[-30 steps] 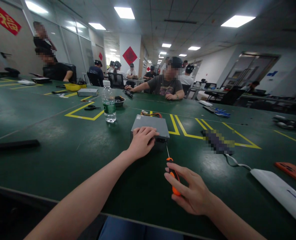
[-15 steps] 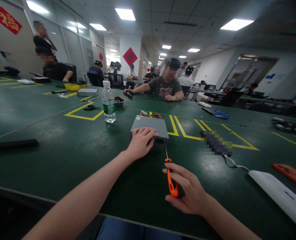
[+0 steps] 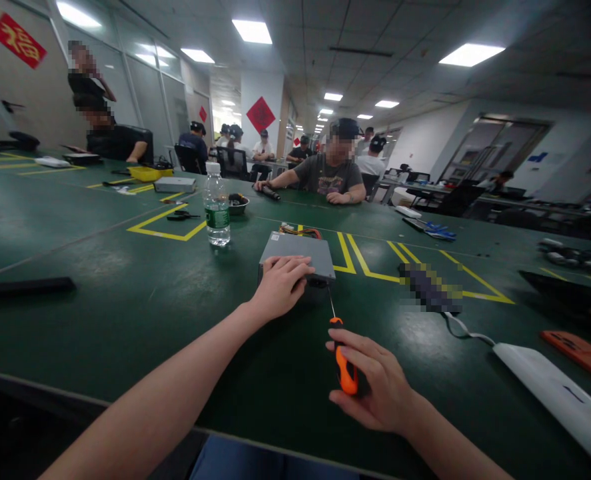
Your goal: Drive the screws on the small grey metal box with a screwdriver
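a: left hand (image 3: 281,288)?
b: flat on the near edge of the grey metal box (image 3: 298,257), fingers spread and gripping nothing. the box sits on the green table (image 3: 100,293), ahead of the person at centre.
a: right hand (image 3: 375,387)?
b: fingers wrapped round the orange screwdriver (image 3: 344,360). its long axis runs away from the body, with the thin shaft pointing up-left at the box's near right corner. the tip is at or just short of that face; contact cannot be told.
a: nearer hand?
b: the left, already on the box.
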The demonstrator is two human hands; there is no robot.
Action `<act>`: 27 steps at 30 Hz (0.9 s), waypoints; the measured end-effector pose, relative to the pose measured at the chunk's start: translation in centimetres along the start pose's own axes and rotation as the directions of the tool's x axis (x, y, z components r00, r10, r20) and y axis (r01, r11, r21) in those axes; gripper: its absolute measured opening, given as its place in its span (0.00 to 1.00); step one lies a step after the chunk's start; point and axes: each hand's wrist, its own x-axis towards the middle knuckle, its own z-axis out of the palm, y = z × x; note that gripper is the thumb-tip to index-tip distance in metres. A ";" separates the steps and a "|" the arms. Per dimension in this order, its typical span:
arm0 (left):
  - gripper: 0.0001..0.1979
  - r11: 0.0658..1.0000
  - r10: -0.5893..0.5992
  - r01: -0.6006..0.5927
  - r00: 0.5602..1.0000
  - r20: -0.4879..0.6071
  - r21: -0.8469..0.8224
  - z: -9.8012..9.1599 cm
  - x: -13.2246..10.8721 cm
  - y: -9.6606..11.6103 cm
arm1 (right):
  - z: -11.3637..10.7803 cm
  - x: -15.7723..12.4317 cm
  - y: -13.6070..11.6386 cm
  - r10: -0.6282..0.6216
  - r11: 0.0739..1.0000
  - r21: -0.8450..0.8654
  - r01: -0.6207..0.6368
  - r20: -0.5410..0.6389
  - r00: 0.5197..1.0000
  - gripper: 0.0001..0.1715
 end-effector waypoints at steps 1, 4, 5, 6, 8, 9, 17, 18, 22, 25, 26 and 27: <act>0.13 1.000 -0.002 0.002 1.000 0.000 -0.002 0.0 0.0 0.0 | -0.1 0.1 0.0 -0.009 1.000 -0.009 0.009 0.023 1.000 0.21; 0.13 1.000 0.003 -0.003 1.000 -0.007 -0.014 0.0 0.0 0.0 | -0.3 0.5 -0.1 -0.050 0.994 -0.089 0.056 0.063 0.997 0.18; 0.13 1.000 0.005 -0.005 1.000 -0.010 -0.018 0.1 0.0 0.0 | -0.3 0.6 -0.1 -0.059 0.992 -0.110 0.065 0.058 0.997 0.18; 0.13 1.000 0.006 -0.007 1.000 -0.013 -0.021 0.1 0.0 -0.1 | -0.2 0.6 -0.1 -0.062 0.991 -0.119 0.066 0.044 0.997 0.17; 0.13 1.000 0.004 -0.004 1.000 -0.014 -0.027 0.1 0.0 -0.1 | -0.1 0.4 0.0 -0.057 0.993 -0.102 0.058 0.006 0.998 0.17; 0.13 1.000 0.002 -0.002 1.000 -0.012 -0.029 0.1 0.0 -0.1 | 0.0 0.3 0.1 -0.051 0.995 -0.083 0.050 -0.008 0.999 0.17; 0.15 0.999 -0.015 0.015 1.000 -0.008 -0.033 0.0 0.0 0.0 | -0.1 0.1 0.1 -0.043 0.998 -0.035 0.045 0.071 0.997 0.21; 0.14 0.999 -0.013 0.013 1.000 -0.008 -0.033 0.0 0.0 0.0 | -0.1 0.2 0.1 -0.052 0.996 -0.066 0.057 0.085 0.995 0.20; 0.14 0.999 -0.012 0.012 1.000 -0.008 -0.032 0.0 0.0 0.0 | -0.1 0.3 0.0 -0.064 0.987 -0.144 0.070 0.046 0.997 0.15; 0.14 0.999 -0.015 0.015 1.000 -0.006 -0.033 -0.1 0.1 0.1 | 0.1 0.0 0.1 -0.033 0.995 -0.098 0.033 0.008 0.999 0.17; 0.14 0.999 -0.015 0.014 1.000 -0.003 -0.033 -0.1 0.1 0.1 | 0.1 -0.2 0.1 -0.016 0.997 -0.069 0.017 0.007 1.000 0.19; 0.14 0.999 -0.013 0.013 1.000 -0.002 -0.033 -0.1 0.1 0.1 | 0.1 -0.2 0.1 -0.002 0.999 -0.042 0.003 0.014 1.000 0.21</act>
